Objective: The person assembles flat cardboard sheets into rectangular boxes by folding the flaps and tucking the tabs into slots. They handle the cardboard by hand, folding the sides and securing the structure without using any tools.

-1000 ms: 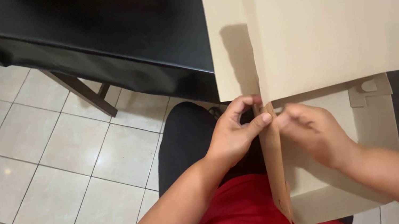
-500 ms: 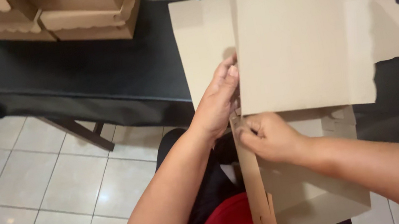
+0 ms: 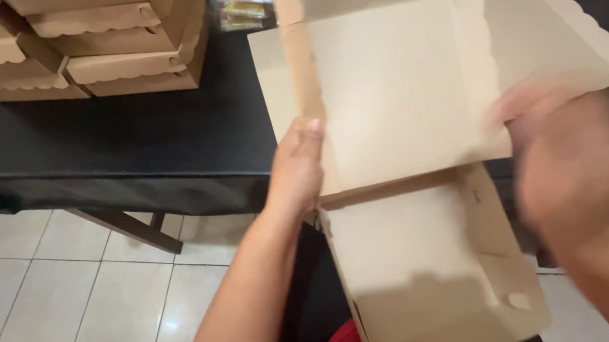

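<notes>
Flanking the carton, stacked boxes

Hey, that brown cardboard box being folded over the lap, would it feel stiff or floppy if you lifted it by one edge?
The cardboard box is probably light: the left hand alone grips its side. Its thin sheet, creased between panels, would likely bend at the folds rather than stay rigid. The scalloped flap hangs unsupported, so it may swing.
</notes>
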